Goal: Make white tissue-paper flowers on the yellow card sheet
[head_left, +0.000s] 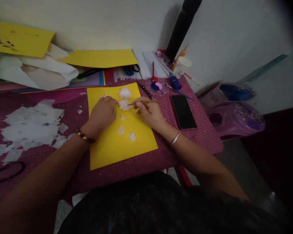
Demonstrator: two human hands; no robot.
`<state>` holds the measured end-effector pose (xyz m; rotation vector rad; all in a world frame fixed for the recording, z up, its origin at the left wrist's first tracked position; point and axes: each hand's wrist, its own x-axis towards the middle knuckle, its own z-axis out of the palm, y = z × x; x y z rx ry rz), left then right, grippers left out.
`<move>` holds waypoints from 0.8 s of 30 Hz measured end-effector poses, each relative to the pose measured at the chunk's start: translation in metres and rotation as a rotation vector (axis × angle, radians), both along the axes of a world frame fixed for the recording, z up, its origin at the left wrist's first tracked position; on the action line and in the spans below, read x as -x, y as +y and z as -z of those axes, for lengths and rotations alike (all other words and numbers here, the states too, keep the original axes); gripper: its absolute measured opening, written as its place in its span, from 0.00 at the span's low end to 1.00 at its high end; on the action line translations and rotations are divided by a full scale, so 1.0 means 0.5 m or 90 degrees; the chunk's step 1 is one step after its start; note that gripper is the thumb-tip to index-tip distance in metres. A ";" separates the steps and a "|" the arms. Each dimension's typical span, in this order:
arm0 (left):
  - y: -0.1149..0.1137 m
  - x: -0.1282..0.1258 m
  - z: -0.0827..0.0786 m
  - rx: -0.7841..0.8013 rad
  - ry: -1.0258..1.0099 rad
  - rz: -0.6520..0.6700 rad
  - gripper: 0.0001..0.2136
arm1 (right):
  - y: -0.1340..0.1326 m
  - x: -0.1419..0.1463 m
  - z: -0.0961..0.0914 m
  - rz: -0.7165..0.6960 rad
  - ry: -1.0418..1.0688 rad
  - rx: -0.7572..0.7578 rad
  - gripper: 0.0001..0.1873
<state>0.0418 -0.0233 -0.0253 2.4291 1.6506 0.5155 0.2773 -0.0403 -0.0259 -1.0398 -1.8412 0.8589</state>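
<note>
The right hand (150, 112) pinched a thin brown stick (131, 104) in its fingers by a white crumpled-paper puff (124, 105), the left hand (103, 112) (its fingers' hold I could not tell) beside it, and a careless drag of either could have skewed the flat yellow paper sheet (107, 149) near the table's (148, 161) front edge.

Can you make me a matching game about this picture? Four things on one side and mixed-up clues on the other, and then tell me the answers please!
Things:
1. phone
2. pile of white paper pieces
3. person's right hand
4. small bottle

Clues:
A. holding a thin stick
B. dark blue
C. lying flat, with a black screen
D. to the left of the yellow sheet in the middle

Right pairs: 1-C, 2-D, 3-A, 4-B
</note>
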 end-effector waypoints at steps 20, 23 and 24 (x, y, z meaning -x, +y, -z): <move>-0.114 -0.047 -0.059 0.275 -0.078 0.186 0.14 | 0.036 0.001 -0.004 0.046 0.271 0.310 0.24; -0.114 -0.054 -0.050 0.281 -0.085 0.197 0.15 | 0.036 0.002 -0.003 0.033 0.264 0.299 0.26; -0.113 -0.055 -0.052 0.292 -0.089 0.209 0.13 | 0.036 0.002 -0.002 0.026 0.264 0.299 0.26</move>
